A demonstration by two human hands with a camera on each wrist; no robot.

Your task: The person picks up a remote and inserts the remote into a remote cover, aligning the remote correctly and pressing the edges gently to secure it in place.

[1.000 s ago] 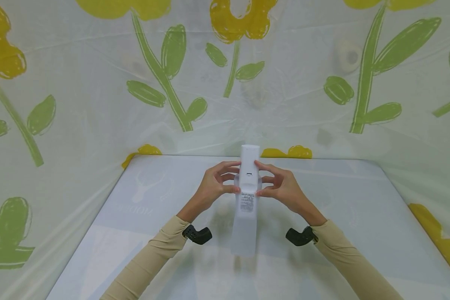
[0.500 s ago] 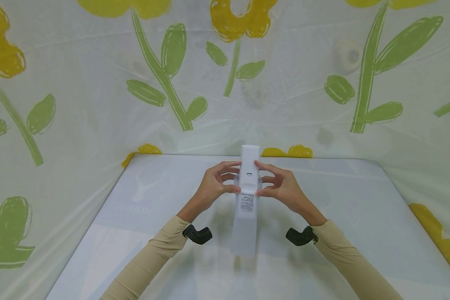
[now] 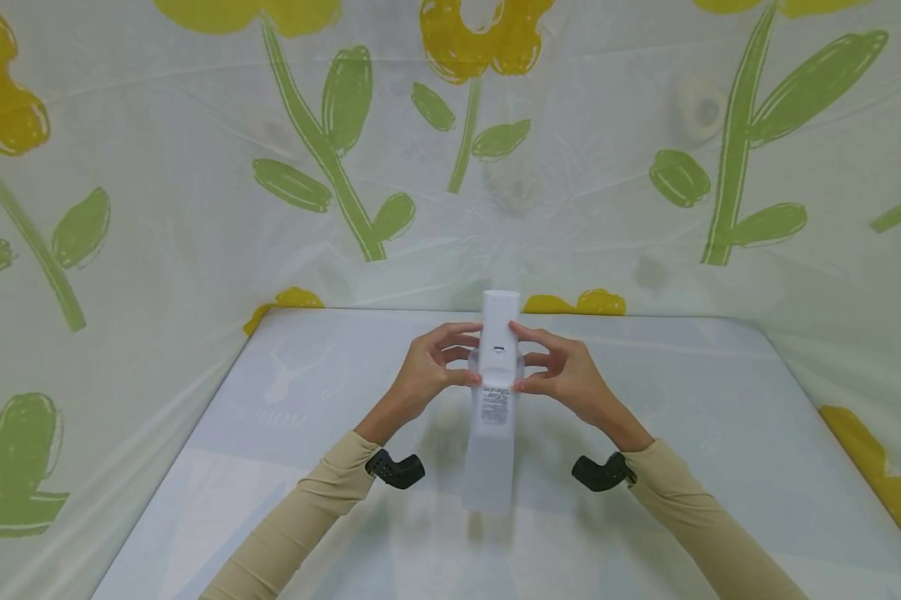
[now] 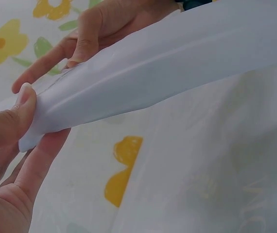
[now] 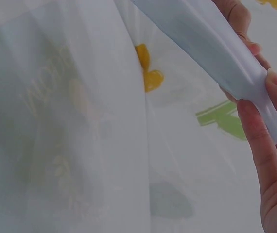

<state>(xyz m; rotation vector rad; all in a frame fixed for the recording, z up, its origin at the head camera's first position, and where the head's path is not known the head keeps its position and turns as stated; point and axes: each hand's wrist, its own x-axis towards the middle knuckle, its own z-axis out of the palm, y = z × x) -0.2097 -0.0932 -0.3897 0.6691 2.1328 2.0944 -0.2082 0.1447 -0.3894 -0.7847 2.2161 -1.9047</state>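
Note:
Upright over the middle of the table, a long white plastic device (image 3: 497,367) is held between both hands. It has a small port slot, a printed label below that, and a smooth lower part widening toward me. Something round and translucent shows behind it at finger height. My left hand (image 3: 427,367) grips its left edge, thumb near the label and fingers higher up. On the right edge, my right hand (image 3: 566,371) grips at the same height. In the left wrist view, thumb and fingers pinch around the narrow end of the white device (image 4: 129,77); its kind is not clear.
A pale tabletop (image 3: 285,500) with faint deer and letter prints lies under the hands. Behind and beside it hangs a white curtain (image 3: 585,167) with yellow flowers and green leaves. Black wrist mounts (image 3: 396,469) stick inward from both sleeves.

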